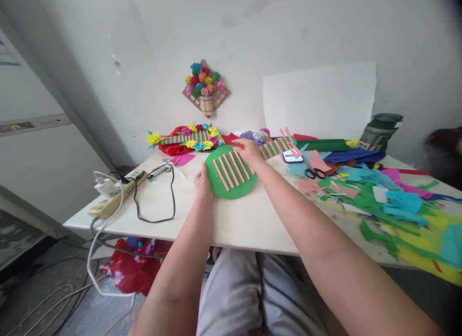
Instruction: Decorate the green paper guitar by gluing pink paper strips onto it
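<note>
A round green paper disc [213,182] with several pink paper strips in slanting rows lies tilted between my hands above the white table. My left hand [203,183] grips its left edge, thumb on top. Across its upper right edge lies my right hand [249,152], fingers bent over the rim. A green strip with short pink bars [276,148] extends to the right behind my right hand; whether it joins the disc is hidden. Farther back lies a similar green-and-pink piece [173,139] trimmed with paper flowers [199,146].
On the left are a power strip [108,203], a glue gun [159,170] and its black cable. Scissors [315,173], a phone [292,156] and coloured paper scraps [375,206] cover the right side, with a dark bottle [380,131] behind. A flower ornament [206,88] hangs on the wall.
</note>
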### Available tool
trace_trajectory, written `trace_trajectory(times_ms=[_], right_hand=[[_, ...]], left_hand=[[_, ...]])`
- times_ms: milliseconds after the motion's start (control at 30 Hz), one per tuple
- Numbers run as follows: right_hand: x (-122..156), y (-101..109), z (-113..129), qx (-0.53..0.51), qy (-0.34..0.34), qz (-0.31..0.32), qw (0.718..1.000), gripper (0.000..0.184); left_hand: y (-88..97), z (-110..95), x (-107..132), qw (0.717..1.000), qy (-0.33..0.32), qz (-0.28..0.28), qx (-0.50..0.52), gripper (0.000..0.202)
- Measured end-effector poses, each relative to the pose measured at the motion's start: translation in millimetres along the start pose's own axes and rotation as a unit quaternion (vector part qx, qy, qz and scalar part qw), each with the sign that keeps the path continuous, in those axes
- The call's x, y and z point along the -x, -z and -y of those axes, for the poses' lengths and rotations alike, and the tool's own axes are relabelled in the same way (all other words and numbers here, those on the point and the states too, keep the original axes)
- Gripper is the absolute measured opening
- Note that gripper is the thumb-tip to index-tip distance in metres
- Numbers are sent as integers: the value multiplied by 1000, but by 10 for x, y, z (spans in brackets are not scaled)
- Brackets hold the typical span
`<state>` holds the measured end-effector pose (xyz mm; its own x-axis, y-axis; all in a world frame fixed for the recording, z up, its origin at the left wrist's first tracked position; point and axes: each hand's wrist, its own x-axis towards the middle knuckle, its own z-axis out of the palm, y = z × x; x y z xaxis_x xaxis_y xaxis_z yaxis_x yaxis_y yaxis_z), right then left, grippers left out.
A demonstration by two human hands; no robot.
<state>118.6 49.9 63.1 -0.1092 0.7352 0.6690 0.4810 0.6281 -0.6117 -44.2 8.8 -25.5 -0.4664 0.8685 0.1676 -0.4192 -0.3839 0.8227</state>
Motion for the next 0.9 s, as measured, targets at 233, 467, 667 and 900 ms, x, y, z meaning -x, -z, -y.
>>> trace_trajectory(times_ms=[233,467,667,900], right_hand=[[-222,80,-66,105,-34,91,990,28],[-278,178,-39,125,-80,99,984,24],[-276,184,-8,137,-95,14,986,23],[-140,257,151,-292,-171,-85,937,30]], left_hand=[[-55,-82,90,1000,18,18,-1,47],[-46,-60,87,998,23,54,2,49],[-25,-20,51,999,32,32,3,46],[-20,-27,34,999,30,4,35,44]])
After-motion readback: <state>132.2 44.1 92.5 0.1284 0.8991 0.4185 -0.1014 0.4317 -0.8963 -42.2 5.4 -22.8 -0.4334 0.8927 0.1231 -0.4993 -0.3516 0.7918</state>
